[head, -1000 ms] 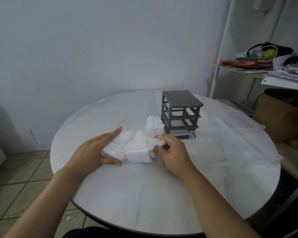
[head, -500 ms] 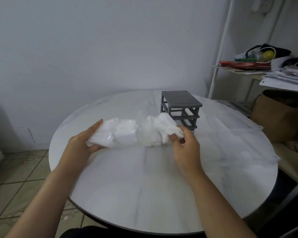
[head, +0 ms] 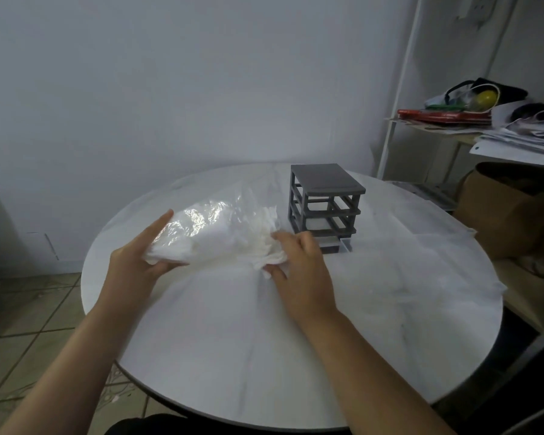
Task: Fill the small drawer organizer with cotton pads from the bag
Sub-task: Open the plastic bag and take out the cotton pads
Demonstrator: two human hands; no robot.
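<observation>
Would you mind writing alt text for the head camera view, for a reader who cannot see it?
Two bare hands hold a clear plastic bag of white cotton pads over a round white table; the left hand grips one end, the right hand grasps pads at the other. A small grey drawer organizer stands behind.

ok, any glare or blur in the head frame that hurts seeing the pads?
Head view: a glare patch on the bag washes out the cotton pads under it; pads by the right hand look smeared, likely motion blur; the drawer organizer is sharp; light is dim.
</observation>
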